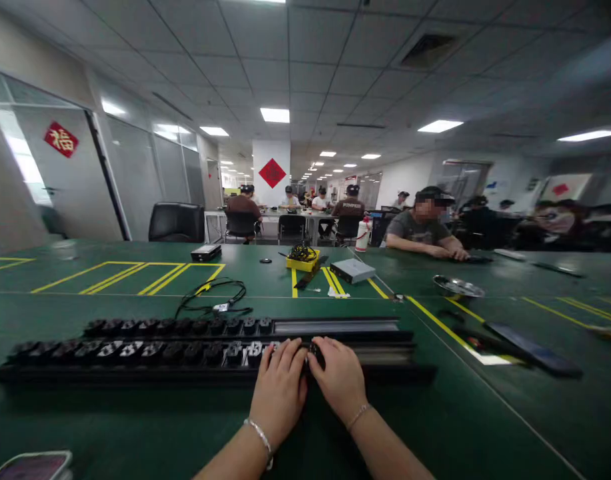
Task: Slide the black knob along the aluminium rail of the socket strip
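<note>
A long black power track (135, 375) lies across the table before me, with a row of black socket modules (172, 352) in its left part. My left hand (280, 380) is over this track, fingers bent and close together around the right end of the row. Between the fingertips of my right hand (341, 377) is a small black socket module (316, 355), at the same place on the track. My two hands nearly touch there and cover part of the track. Behind lies a second track (335, 325), also with black modules on its left and a bare channel on its right.
Beyond the tracks are a coiled black cable (210, 300), a yellow box (298, 262) holding cables, and a grey box (352, 270). To the right sit a metal bowl (458, 287) and a long dark object (535, 350). A person (420, 230) sits across the table.
</note>
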The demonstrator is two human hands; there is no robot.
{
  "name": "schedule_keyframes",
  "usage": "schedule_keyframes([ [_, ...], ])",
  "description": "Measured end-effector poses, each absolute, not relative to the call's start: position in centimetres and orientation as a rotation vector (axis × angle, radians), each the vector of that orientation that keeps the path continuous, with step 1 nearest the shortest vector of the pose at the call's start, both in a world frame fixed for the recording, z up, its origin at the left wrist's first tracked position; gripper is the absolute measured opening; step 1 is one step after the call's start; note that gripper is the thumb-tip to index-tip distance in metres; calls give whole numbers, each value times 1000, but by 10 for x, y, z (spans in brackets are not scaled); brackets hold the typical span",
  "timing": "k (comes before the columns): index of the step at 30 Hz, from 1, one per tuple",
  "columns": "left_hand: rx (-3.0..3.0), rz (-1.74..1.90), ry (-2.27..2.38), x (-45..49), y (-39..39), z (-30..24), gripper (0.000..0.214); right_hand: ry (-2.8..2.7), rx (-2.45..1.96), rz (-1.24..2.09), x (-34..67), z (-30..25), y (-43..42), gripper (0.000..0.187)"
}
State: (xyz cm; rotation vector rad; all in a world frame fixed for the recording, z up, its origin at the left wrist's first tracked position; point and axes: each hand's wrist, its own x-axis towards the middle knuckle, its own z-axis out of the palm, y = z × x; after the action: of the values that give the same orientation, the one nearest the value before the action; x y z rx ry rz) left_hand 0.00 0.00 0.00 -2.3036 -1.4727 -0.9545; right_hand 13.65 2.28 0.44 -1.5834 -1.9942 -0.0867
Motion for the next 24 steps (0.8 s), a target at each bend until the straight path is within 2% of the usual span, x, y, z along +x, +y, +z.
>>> schedule_keyframes([
  [24,-2286,-855,-1373,-9,0,0,29,-1929,-1496,-259,136,-5,20,33],
])
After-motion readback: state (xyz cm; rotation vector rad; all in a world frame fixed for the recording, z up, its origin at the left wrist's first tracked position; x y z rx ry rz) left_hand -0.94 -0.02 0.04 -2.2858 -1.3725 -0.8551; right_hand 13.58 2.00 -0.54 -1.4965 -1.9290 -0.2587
